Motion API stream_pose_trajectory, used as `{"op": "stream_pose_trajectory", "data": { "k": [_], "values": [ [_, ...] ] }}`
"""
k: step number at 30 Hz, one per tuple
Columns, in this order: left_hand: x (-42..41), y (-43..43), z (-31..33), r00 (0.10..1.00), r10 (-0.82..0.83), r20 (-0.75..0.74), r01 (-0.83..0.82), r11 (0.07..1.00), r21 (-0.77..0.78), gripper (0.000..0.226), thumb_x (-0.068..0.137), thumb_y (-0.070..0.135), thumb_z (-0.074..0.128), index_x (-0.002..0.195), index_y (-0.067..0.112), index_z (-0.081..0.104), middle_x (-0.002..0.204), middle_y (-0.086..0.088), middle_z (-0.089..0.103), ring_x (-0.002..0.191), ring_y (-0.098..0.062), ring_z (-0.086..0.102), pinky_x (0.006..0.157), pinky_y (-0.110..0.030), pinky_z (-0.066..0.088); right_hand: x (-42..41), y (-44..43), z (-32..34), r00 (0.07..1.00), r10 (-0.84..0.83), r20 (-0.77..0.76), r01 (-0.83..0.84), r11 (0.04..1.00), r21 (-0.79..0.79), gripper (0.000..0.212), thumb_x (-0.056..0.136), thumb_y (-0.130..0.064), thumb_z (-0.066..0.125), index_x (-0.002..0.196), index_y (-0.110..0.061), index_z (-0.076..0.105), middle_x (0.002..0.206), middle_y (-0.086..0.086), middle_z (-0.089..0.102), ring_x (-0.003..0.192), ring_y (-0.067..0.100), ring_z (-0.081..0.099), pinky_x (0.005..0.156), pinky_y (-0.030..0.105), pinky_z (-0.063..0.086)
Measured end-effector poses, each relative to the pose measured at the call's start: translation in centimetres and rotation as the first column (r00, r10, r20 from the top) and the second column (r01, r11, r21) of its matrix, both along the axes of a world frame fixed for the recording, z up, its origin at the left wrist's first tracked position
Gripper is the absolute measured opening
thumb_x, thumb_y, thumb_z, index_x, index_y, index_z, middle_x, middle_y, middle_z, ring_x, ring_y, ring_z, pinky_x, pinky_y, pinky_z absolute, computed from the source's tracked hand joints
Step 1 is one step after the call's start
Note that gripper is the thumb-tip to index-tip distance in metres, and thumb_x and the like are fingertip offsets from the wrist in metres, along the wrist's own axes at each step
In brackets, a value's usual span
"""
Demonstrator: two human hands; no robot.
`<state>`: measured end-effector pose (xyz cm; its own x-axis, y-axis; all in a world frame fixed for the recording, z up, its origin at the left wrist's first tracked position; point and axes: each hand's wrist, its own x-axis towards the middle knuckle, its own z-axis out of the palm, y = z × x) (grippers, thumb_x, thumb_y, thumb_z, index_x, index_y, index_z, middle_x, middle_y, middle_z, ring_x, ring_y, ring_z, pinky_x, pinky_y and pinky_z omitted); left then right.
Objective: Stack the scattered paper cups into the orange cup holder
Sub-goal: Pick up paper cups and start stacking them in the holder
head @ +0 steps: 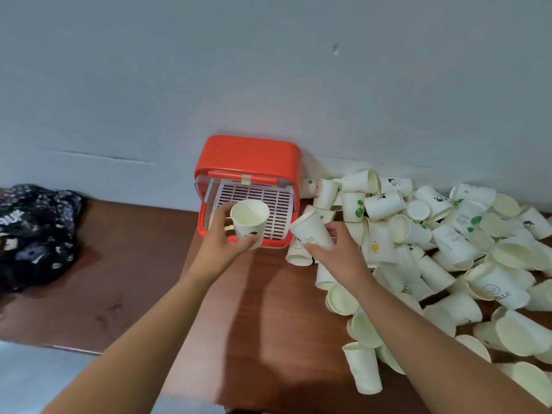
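Head view: an upright white paper cup is held by the left hand at the orange plastic cup holder, a tilted paper cup by the right hand; light, crushable, best gripped gently mid-wall.

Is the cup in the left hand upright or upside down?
Upright: the cup in the left hand shows its open mouth on top and its empty inside.

Head-worn wide-angle camera looks forward and steeply down, close over a wooden table, facing the orange cup holder.
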<state>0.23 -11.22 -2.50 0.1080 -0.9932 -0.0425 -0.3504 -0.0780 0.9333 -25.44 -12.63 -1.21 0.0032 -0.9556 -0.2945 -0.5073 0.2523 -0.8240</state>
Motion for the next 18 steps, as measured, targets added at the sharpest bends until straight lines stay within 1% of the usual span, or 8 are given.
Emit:
{"op": "stream_pose_trajectory", "data": {
  "k": [3, 4, 6, 8, 10, 12, 15, 18],
  "values": [
    [4.6, 0.6, 0.3, 0.996, 0.072, -0.058, -0.072, 0.997, 0.006, 0.074, 0.075, 0.019, 0.080, 0.130, 0.048, 0.040, 0.134, 0.011, 0.051, 0.118, -0.010, 0.057, 0.092, -0.022, 0.049, 3.2, 0.5, 0.3, 0.999, 0.021, 0.032, -0.022, 1.000, 0.014, 0.056, 0.079, -0.039, 0.078, 0.123, -0.027, 0.047, 0.114, -0.011, 0.058, 0.097, 0.002, 0.058, 0.071, 0.023, 0.050],
    [5.8, 0.5, 0.4, 0.994, 0.087, -0.068, -0.086, 0.996, 0.014, 0.073, 0.075, 0.018, 0.080, 0.128, 0.049, 0.041, 0.135, 0.008, 0.051, 0.118, -0.014, 0.058, 0.091, -0.022, 0.049, 4.1, 0.6, 0.4, 0.999, 0.028, 0.036, -0.029, 0.999, 0.022, 0.057, 0.079, -0.041, 0.078, 0.124, -0.027, 0.047, 0.114, -0.011, 0.058, 0.097, 0.000, 0.057, 0.071, 0.024, 0.050],
    [7.6, -0.1, 0.5, 0.992, 0.111, -0.065, -0.110, 0.994, 0.015, 0.070, 0.072, 0.020, 0.079, 0.129, 0.039, 0.042, 0.133, 0.001, 0.052, 0.116, -0.019, 0.058, 0.088, -0.022, 0.049, 5.7, 0.9, 0.4, 0.999, 0.041, 0.033, -0.042, 0.999, 0.030, 0.058, 0.080, -0.042, 0.077, 0.127, -0.026, 0.047, 0.116, -0.011, 0.057, 0.097, 0.000, 0.056, 0.071, 0.022, 0.048],
    [8.6, -1.0, 0.3, 0.992, 0.121, -0.033, -0.121, 0.993, 0.016, 0.072, 0.070, 0.021, 0.080, 0.129, 0.029, 0.040, 0.130, -0.002, 0.051, 0.114, -0.020, 0.058, 0.088, -0.023, 0.050, 6.9, 1.0, 0.4, 0.999, 0.045, 0.020, -0.045, 0.999, 0.028, 0.057, 0.080, -0.042, 0.076, 0.126, -0.026, 0.047, 0.117, -0.010, 0.057, 0.097, -0.001, 0.055, 0.070, 0.021, 0.047],
    [8.9, -2.0, -0.3, 0.994, 0.112, -0.009, -0.112, 0.993, 0.028, 0.074, 0.073, 0.015, 0.083, 0.131, 0.026, 0.039, 0.127, 0.002, 0.051, 0.115, -0.017, 0.056, 0.095, -0.032, 0.052, 7.8, 1.2, 0.4, 0.999, 0.036, 0.014, -0.036, 0.999, 0.025, 0.055, 0.080, -0.041, 0.076, 0.124, -0.028, 0.047, 0.117, -0.011, 0.057, 0.097, -0.001, 0.055, 0.070, 0.020, 0.046],
    [9.0, -2.8, -1.5, 0.998, 0.065, -0.003, -0.065, 0.998, 0.027, 0.077, 0.075, 0.014, 0.082, 0.136, 0.030, 0.039, 0.130, 0.006, 0.049, 0.121, -0.013, 0.052, 0.103, -0.039, 0.048, 8.3, 1.2, 0.3, 1.000, 0.015, 0.004, -0.015, 0.999, 0.030, 0.054, 0.081, -0.041, 0.076, 0.124, -0.030, 0.046, 0.115, -0.012, 0.056, 0.095, -0.002, 0.055, 0.067, 0.018, 0.044],
    [8.5, -3.6, -3.1, 0.998, -0.005, 0.058, 0.005, 1.000, 0.011, 0.083, 0.076, 0.017, 0.080, 0.145, 0.035, 0.038, 0.133, 0.007, 0.044, 0.127, -0.009, 0.044, 0.106, -0.031, 0.040, 9.0, 1.2, 0.2, 1.000, -0.016, -0.007, 0.017, 0.999, 0.052, 0.055, 0.081, -0.042, 0.075, 0.126, -0.031, 0.044, 0.113, -0.014, 0.053, 0.093, -0.004, 0.053, 0.065, 0.016, 0.042],
    [8.5, -4.2, -4.4, 0.993, -0.002, 0.121, 0.004, 1.000, -0.010, 0.082, 0.077, 0.013, 0.079, 0.147, 0.028, 0.038, 0.134, 0.004, 0.042, 0.126, -0.010, 0.041, 0.104, -0.026, 0.034, 9.7, 1.0, -0.2, 0.999, -0.042, -0.010, 0.043, 0.997, 0.069, 0.056, 0.081, -0.041, 0.075, 0.127, -0.031, 0.044, 0.115, -0.014, 0.053, 0.093, -0.004, 0.053, 0.064, 0.015, 0.042]
  ]
}}
